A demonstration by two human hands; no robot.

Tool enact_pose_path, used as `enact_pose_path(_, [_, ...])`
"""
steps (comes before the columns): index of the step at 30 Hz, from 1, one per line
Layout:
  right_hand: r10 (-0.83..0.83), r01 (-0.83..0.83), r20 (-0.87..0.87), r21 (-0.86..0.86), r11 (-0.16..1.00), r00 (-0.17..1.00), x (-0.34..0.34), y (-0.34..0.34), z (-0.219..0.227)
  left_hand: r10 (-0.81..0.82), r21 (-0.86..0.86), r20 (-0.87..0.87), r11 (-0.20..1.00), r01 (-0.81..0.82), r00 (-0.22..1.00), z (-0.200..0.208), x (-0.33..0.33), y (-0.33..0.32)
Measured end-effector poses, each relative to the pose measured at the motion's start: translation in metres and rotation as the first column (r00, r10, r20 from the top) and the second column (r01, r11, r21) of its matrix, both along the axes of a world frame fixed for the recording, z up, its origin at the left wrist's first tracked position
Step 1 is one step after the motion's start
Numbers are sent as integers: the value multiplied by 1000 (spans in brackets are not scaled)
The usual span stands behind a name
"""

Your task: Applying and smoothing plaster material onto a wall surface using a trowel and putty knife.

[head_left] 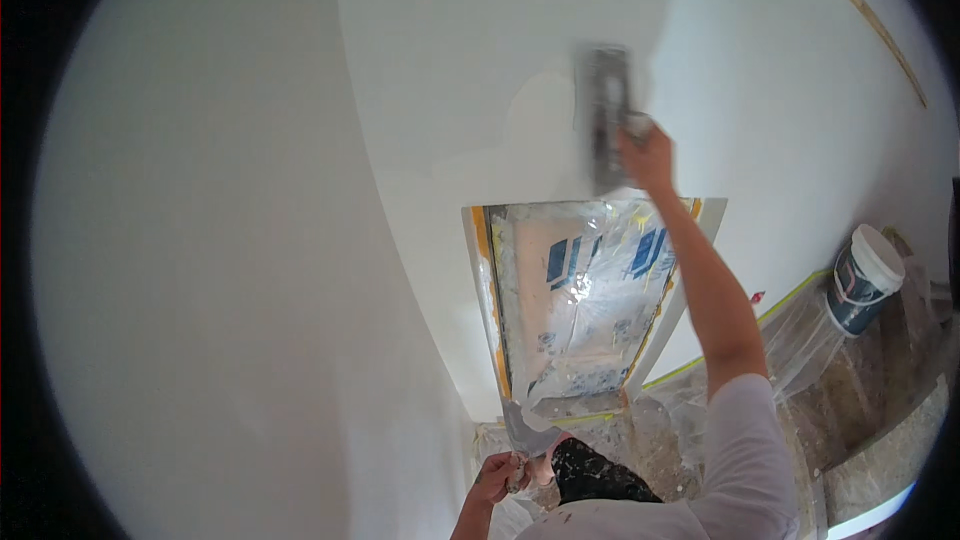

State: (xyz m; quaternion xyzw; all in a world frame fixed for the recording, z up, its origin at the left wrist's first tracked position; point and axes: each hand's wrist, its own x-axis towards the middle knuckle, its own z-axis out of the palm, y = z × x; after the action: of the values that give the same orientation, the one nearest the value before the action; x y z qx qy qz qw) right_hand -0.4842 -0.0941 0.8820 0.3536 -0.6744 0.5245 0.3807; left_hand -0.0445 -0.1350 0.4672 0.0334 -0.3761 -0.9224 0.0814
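Observation:
High on the white wall (450,60), my right hand (648,155) is closed around the handle of a plastering trowel (608,110). The long grey blade is blurred by motion, its face toward the wall. Beside the blade, to its left, a patch of fresh filler (540,115) looks slightly creamier than the wall around it. Low down, close to my body, my left hand (497,478) grips the handle of a wide putty knife (530,432). I cannot tell how much filler is on either blade.
Below the trowel sits a door (580,310) covered in printed plastic film and edged with orange tape. A lidded dark bucket (865,280) stands at the right on plastic sheeting (800,360). A wooden strip (865,10) curves across the upper right. The wall corner runs down left of the door.

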Motion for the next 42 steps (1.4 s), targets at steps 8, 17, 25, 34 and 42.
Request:
enact_pose_path(8, [112, -118, 37, 326, 938, 993, 137, -154, -10, 87, -18, 8, 996, -87, 996, -1, 14, -1])
enact_pose_path(17, [840, -760, 360, -377, 530, 407, 157, -50, -112, 264, -172, 126, 955, -241, 956, 27, 44, -6])
enact_pose_path(25, [947, -525, 310, -794, 307, 85, 174, 145, -219, 5, -276, 105, 961, 24, 994, 84, 2, 0])
enact_pose_path(34, [728, -870, 685, -342, 356, 29, 166, 189, -266, -214, -352, 147, 901, 253, 966, 114, -46, 24])
enact_pose_path(42, [809, -6, 183, -976, 217, -559, 213, 172, -350, 289, -937, -339, -17, -349, 895, 144, -88, 50])
